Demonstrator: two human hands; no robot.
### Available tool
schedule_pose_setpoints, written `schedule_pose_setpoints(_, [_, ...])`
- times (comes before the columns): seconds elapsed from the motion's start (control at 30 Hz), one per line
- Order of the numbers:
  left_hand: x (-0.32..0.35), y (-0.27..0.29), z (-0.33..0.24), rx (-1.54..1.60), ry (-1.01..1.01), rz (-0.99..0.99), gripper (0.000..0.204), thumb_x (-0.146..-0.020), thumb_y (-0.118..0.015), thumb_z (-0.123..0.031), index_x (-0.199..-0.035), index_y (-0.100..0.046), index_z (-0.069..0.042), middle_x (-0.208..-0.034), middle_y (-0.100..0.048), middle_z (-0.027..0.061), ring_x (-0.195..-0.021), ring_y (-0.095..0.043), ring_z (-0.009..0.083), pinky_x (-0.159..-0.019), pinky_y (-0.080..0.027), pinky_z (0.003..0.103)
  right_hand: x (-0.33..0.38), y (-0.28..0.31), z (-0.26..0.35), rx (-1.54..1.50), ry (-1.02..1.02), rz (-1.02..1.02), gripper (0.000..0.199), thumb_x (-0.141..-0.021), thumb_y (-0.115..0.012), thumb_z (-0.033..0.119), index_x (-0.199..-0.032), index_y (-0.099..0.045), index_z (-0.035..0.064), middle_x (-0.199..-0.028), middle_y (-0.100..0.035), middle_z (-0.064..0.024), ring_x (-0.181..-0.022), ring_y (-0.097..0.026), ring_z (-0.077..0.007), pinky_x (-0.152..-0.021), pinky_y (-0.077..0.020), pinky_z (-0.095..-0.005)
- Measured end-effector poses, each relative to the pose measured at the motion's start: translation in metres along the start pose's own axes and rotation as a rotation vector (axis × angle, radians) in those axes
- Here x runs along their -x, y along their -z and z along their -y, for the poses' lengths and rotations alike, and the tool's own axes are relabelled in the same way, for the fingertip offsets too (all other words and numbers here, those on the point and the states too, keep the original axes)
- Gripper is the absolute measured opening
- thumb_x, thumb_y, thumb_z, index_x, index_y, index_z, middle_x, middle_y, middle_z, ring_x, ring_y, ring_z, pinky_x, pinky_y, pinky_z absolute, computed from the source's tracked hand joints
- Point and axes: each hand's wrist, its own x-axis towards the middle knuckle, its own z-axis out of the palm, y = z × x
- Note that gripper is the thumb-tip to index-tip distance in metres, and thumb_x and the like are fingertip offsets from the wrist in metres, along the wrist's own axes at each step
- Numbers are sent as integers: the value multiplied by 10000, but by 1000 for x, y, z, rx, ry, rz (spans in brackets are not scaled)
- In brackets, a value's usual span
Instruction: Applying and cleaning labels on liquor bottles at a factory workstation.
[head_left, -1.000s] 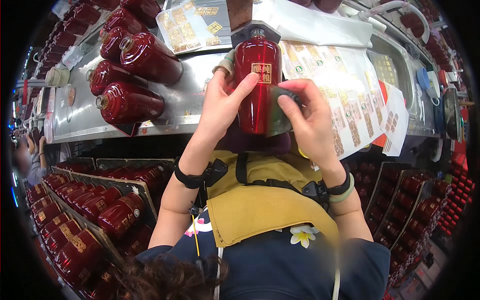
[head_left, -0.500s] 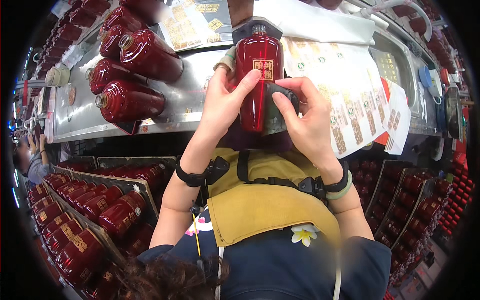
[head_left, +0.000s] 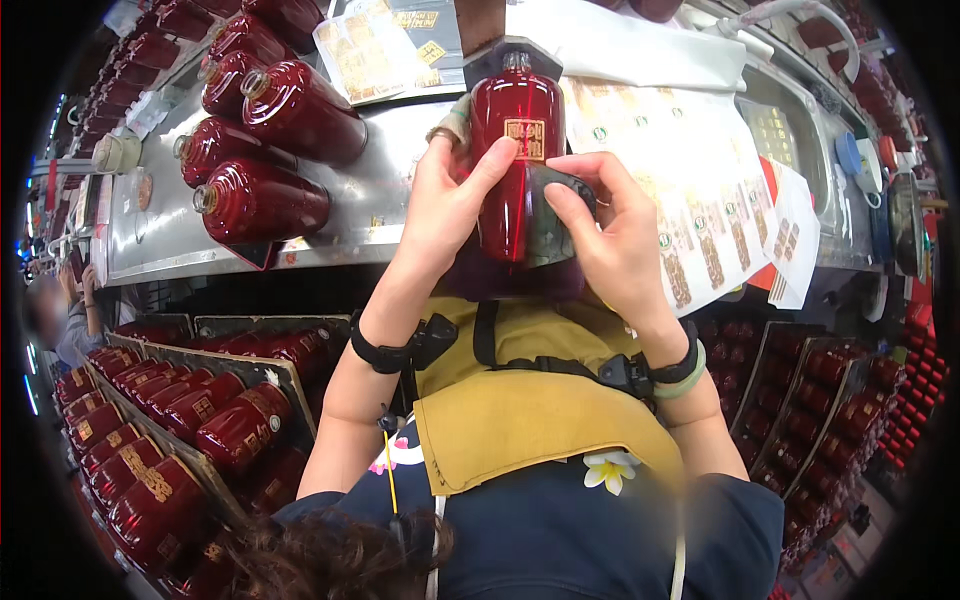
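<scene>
A glossy dark-red glass bottle (head_left: 510,215) lies tilted in front of me, its clear neck pointing away. A small square gold label (head_left: 534,138) sits on its upper side. My left hand (head_left: 448,195) wraps the bottle's left side, the thumb lying by the label's lower left corner and a pale covering on a finger. Between thumb and fingers, my right hand (head_left: 612,220) pinches a dark grey-green cloth-like piece (head_left: 548,215), which rests against the bottle's lower right side. The exact kind of this piece is unclear.
Several red bottles (head_left: 265,203) lie on the metal table (head_left: 360,200) at left. Sheets of gold labels (head_left: 690,190) cover its right part, with another label sheet (head_left: 375,50) at the back. Crates of bottles (head_left: 240,425) flank me below. A person (head_left: 75,320) is at far left.
My right hand has shifted slightly left with the dark piece. The left hand keeps its hold on the bottle, which has barely moved.
</scene>
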Motion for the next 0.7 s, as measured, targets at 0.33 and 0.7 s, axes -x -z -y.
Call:
schedule_pose_setpoints(0.33, [-7,-2,2,24,51,-17,690,-988,-739,-230,-1528,-402,39,-1408,-593,141,-1273,-596,196,-1097,-474,348,-35,4,-29,-228,-282,27,394,-958,-781,289,-1164,-609,-1,-948,-653,-17,-864,-588,-69,-770,-502,-242])
schedule_pose_setpoints(0.7, [-7,-6,-1,1,22,-48,660,-998,-725,-218,-1520,-412,36,-1407,-594,145,-1265,-604,201,-1080,-491,345,-38,-5,-35,-272,-263,25,350,-961,-782,275,-1093,-599,7,-899,-673,-19,-803,-600,-68,-702,-502,-246])
